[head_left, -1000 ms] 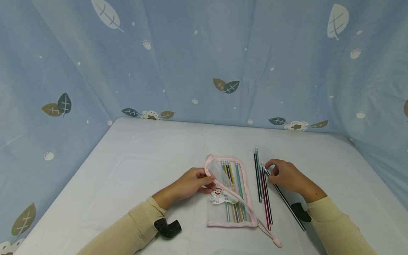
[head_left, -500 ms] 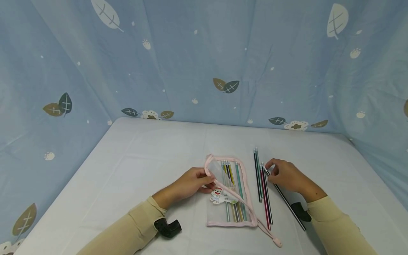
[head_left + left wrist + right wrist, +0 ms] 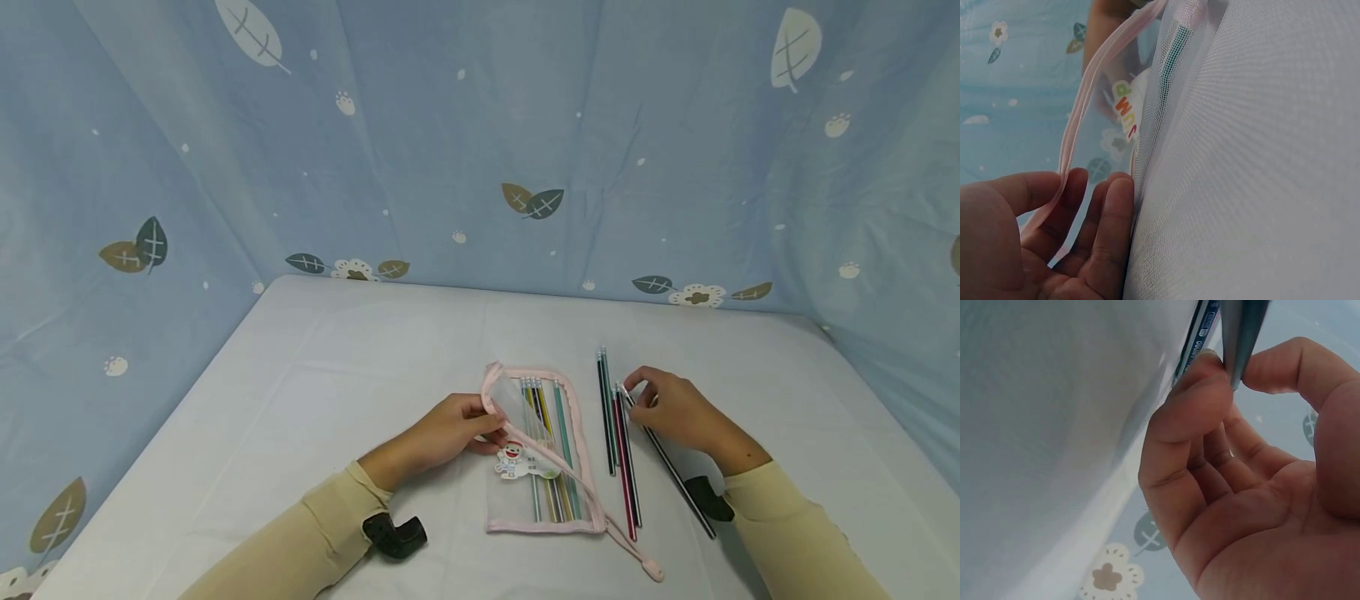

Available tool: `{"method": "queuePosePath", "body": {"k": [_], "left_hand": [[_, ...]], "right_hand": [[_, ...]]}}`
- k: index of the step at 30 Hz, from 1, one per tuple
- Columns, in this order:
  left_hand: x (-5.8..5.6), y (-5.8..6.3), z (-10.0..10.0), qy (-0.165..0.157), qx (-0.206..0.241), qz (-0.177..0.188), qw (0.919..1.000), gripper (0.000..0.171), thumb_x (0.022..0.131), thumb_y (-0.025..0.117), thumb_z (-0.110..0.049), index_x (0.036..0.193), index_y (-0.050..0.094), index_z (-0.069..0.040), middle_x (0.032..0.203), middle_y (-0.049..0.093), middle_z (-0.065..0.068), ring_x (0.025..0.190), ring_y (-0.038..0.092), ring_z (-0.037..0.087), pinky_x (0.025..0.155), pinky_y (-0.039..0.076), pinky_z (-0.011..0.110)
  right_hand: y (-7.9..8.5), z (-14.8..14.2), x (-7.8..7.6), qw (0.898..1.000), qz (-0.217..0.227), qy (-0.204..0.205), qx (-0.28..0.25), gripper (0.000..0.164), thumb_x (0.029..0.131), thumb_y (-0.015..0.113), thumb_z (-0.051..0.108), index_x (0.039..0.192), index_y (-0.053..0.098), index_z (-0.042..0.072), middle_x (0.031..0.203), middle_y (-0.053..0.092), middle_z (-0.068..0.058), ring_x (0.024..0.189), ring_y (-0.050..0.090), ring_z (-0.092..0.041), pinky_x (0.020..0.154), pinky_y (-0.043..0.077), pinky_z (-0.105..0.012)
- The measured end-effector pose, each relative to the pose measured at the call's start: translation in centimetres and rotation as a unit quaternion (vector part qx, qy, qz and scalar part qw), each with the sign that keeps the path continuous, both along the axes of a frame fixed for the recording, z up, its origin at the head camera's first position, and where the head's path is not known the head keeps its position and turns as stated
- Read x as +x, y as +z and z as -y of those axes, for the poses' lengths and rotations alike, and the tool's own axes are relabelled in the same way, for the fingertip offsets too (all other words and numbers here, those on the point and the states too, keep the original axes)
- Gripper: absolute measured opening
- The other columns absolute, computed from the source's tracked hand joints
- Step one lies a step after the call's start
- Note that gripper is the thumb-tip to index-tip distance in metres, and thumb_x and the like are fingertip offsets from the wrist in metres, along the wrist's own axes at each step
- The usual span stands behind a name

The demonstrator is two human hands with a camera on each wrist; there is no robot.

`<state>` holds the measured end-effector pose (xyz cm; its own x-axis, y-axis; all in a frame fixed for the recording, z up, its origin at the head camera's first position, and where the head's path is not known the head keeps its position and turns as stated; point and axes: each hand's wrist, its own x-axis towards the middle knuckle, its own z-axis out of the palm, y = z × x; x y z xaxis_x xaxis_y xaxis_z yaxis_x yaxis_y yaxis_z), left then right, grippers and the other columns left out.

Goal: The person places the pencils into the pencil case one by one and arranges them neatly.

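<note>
A clear-topped mesh pencil case [image 3: 517,504] with pink edging lies on the white table, several pencils [image 3: 561,408] showing inside. My left hand [image 3: 459,427] pinches its pink edge [image 3: 1075,131] between thumb and finger and lifts the opening's flap; the other fingers lie against the mesh. To the right, my right hand [image 3: 675,408] pinches the upper end of a dark striped pencil [image 3: 678,479] between thumb and index finger. That pencil slants toward the near right. In the right wrist view the held pencil [image 3: 1242,337] is seen end-on between the fingertips.
Between case and right hand lie a red pencil [image 3: 624,483], a dark pencil [image 3: 634,492] and a teal pencil [image 3: 610,408] beside another dark one. A pink zipper strap [image 3: 637,557] trails off the case's near right corner. Blue leaf-patterned cloth [image 3: 450,150] stands behind the table.
My right hand has risen slightly, and the near end of its pencil has shifted a little up and left. The left hand and the case have stayed put.
</note>
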<state>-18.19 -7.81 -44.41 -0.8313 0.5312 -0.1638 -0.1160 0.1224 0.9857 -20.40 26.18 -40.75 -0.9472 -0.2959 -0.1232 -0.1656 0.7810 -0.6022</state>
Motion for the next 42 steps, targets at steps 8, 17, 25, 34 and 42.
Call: {"method": "queuePosePath", "body": {"k": [8,17,25,34,42], "left_hand": [[0.1,0.2,0.0,0.001,0.001,0.003,1.0000,0.029,0.103,0.056,-0.015,0.112,0.063,0.011,0.095,0.069,0.008,0.095,0.068,0.017,0.086,0.062,0.031],[0.0,0.3,0.1,-0.001,0.004,0.004,1.0000,0.029,0.102,0.057,-0.015,0.113,0.063,0.011,0.097,0.070,0.010,0.096,0.068,0.018,0.088,0.062,0.033],[0.0,0.3,0.1,-0.001,0.008,0.006,1.0000,0.029,0.102,0.056,-0.015,0.113,0.063,0.011,0.097,0.069,0.010,0.096,0.068,0.018,0.088,0.062,0.033],[0.1,0.4,0.1,0.000,0.008,0.009,0.9999,0.029,0.102,0.056,-0.015,0.112,0.063,0.011,0.098,0.069,0.010,0.096,0.068,0.018,0.088,0.062,0.033],[0.2,0.7,0.1,0.000,0.011,0.016,0.9998,0.028,0.103,0.056,-0.014,0.112,0.063,0.011,0.097,0.069,0.009,0.095,0.068,0.017,0.088,0.062,0.032]], "right_hand": [[0.4,0.2,0.1,1.000,-0.019,-0.011,-0.020,0.035,0.090,0.061,0.006,0.124,0.055,0.001,0.088,0.060,-0.010,0.065,0.054,-0.018,0.052,0.050,-0.030],[1.0,0.3,0.2,0.998,-0.040,-0.032,-0.033,0.036,0.090,0.057,0.005,0.126,0.053,0.001,0.089,0.063,-0.011,0.062,0.055,-0.018,0.049,0.050,-0.029],[1.3,0.3,0.1,0.996,-0.052,-0.044,-0.054,0.037,0.094,0.056,0.005,0.130,0.050,0.002,0.085,0.066,-0.013,0.055,0.051,-0.016,0.047,0.049,-0.030],[1.4,0.4,0.2,0.993,-0.048,-0.057,-0.087,0.041,0.098,0.048,0.009,0.139,0.041,0.003,0.086,0.068,-0.017,0.053,0.054,-0.018,0.048,0.055,-0.034],[1.7,0.7,0.2,0.988,-0.030,-0.079,-0.130,0.044,0.104,0.042,0.014,0.145,0.031,0.004,0.077,0.067,-0.018,0.055,0.061,-0.022,0.047,0.056,-0.037]]}}
